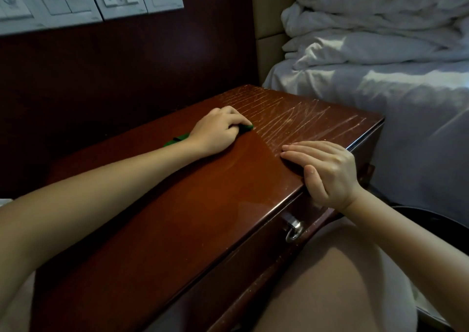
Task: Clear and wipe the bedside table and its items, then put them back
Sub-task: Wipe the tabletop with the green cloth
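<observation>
Green cloth (246,128) mostly hidden under left hand (215,131), bedside table (177,217)

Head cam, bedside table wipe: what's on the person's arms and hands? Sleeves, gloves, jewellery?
Nothing worn that shows. The left hand and right hand are ungloved, with no rings visible. The left forearm and right forearm are bare to the frame edge: no sleeves, watch or bracelet. The nails that show look unpainted.

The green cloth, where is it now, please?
In the head view, the cloth lies under the left hand on the table, just left of the scratches.
</observation>
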A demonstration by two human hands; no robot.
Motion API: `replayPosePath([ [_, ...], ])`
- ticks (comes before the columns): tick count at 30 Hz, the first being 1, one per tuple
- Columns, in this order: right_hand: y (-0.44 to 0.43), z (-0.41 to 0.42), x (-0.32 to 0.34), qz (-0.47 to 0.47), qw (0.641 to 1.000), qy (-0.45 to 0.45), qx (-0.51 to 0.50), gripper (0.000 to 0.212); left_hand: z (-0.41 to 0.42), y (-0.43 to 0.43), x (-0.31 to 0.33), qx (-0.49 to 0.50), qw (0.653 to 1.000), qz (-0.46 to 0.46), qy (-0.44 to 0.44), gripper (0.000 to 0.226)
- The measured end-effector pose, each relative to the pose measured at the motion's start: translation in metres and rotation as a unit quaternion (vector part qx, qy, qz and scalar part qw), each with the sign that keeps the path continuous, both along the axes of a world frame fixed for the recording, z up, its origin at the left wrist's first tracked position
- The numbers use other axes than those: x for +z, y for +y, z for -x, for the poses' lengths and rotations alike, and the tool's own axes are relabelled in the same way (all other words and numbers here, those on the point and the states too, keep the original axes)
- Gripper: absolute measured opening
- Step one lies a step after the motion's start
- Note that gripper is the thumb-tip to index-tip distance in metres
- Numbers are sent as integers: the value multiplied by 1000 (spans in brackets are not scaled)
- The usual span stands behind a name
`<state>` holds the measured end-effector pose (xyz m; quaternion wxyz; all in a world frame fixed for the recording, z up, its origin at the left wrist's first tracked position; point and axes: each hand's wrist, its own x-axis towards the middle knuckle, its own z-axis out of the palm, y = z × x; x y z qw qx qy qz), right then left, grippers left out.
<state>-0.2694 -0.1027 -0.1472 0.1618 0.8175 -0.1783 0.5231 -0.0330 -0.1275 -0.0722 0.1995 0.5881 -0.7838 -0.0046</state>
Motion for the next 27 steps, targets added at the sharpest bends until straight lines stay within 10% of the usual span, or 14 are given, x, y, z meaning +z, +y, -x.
replayPosePath([
  [17,1,1,1,-10,1000,4,-2,59,27,128,-5,-264,964,24,-32,34],
  [27,1,1,0,-12,1000,5,-2,59,20,108,-1,-257,966,-22,1,35],
])
